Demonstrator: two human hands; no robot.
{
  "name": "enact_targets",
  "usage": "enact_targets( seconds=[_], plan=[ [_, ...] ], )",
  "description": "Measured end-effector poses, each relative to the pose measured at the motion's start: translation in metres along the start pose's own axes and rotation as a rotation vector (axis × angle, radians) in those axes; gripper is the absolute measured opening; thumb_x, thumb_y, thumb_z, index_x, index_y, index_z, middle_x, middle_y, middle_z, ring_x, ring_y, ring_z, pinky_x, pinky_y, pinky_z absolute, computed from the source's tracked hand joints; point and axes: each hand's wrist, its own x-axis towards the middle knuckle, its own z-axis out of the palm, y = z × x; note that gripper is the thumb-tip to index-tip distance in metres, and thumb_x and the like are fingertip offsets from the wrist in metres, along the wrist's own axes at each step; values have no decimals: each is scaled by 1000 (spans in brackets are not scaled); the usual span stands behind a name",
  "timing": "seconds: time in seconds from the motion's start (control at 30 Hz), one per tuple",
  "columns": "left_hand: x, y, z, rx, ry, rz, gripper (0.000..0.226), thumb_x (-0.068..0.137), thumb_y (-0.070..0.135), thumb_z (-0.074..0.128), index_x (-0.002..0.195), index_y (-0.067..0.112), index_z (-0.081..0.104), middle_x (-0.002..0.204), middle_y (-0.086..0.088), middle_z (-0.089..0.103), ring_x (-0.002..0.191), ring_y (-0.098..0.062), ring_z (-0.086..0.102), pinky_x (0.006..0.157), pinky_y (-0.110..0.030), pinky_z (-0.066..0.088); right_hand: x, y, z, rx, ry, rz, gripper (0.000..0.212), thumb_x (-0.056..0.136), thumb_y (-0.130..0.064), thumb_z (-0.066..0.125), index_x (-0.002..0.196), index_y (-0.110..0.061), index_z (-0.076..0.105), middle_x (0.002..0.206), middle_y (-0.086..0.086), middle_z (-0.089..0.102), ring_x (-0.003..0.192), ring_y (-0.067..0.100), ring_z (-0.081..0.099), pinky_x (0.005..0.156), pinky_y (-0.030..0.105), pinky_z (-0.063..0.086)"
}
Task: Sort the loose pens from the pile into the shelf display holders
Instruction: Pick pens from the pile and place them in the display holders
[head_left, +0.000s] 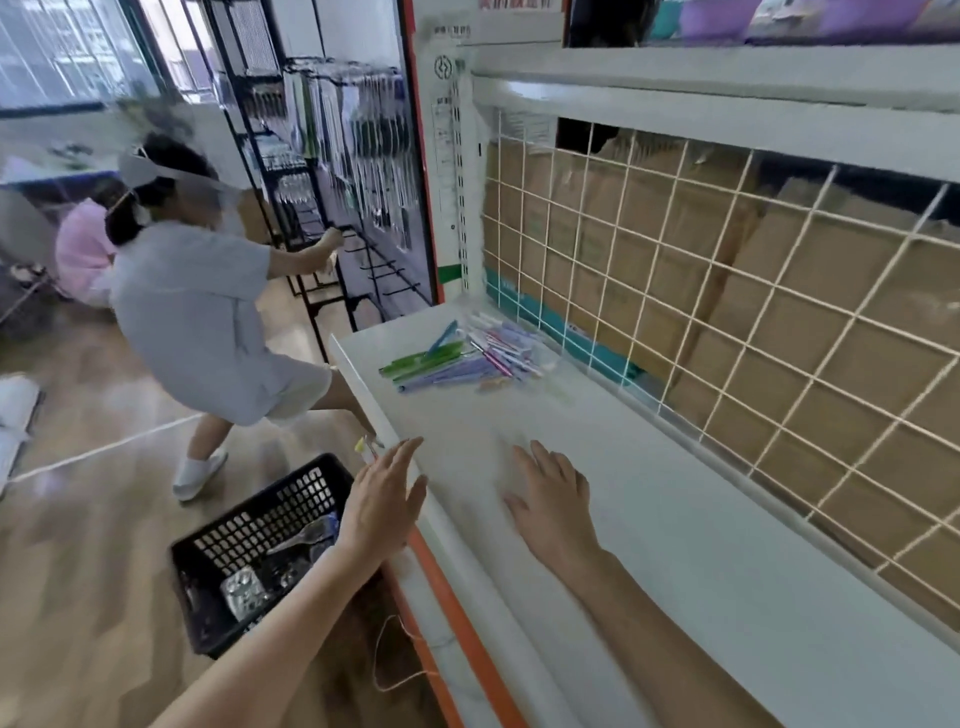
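A pile of loose pens (462, 353), green, purple, blue and pink, lies at the far left end of a white shelf (675, 545). My left hand (382, 499) hovers at the shelf's front edge with fingers straight, holding nothing. My right hand (556, 499) is over the bare shelf surface, fingers spread and extended toward the pens, well short of the pile. A small yellow-tipped item (363, 448) pokes up just beyond my left fingertips. No display holders are visible.
A white wire grid (727, 291) backs the shelf, with cardboard boxes behind it. A black plastic crate (260, 545) with packaged items sits on the wooden floor below left. A person in grey (197, 312) works at a black rack (332, 208).
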Motion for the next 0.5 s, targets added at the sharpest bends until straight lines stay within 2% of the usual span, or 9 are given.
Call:
enact_targets(
  seconds=[0.07, 0.27, 0.33, 0.4, 0.5],
  plan=[
    [22, -11, -1, -12, 4, -1, 46, 94, 20, 52, 139, 14, 42, 138, -7, 49, 111, -30, 57, 96, -39, 40, 18, -1, 7, 9, 13, -6, 57, 100, -34, 37, 149, -25, 11, 157, -4, 7, 142, 20, 12, 112, 34, 14],
    [98, -40, 5, -24, 15, 60, 40, 93, 16, 52, 133, 12, 50, 134, -9, 53, 109, -33, 59, 93, -41, 43, 76, -16, 24, 22, 51, -11, 57, 99, -34, 38, 149, -21, 13, 157, -2, 12, 142, 18, 14, 111, 33, 16],
    [123, -49, 10, -12, -11, 101, 37, 94, 15, 50, 131, 15, 52, 134, -7, 53, 108, -32, 59, 91, -40, 43, 98, -24, 30, 34, 111, 1, 57, 98, -33, 42, 148, -20, 18, 156, 0, 17, 141, 19, 19, 110, 34, 20],
    [145, -58, 15, -6, -22, 138, 33, 94, 12, 48, 125, 16, 57, 129, -5, 57, 110, -30, 58, 90, -38, 43, 120, -34, 37, 61, 161, 28, 57, 96, -32, 47, 147, -18, 24, 154, 2, 24, 140, 22, 26, 109, 37, 24],
    [174, -76, 24, 2, -27, 236, 24, 86, 6, 61, 107, 12, 68, 113, -8, 66, 100, -34, 62, 81, -42, 50, 153, -50, 46, 29, 170, 60, 57, 98, -37, 40, 149, -20, 20, 156, 1, 18, 143, 20, 17, 112, 37, 18]
  ],
)
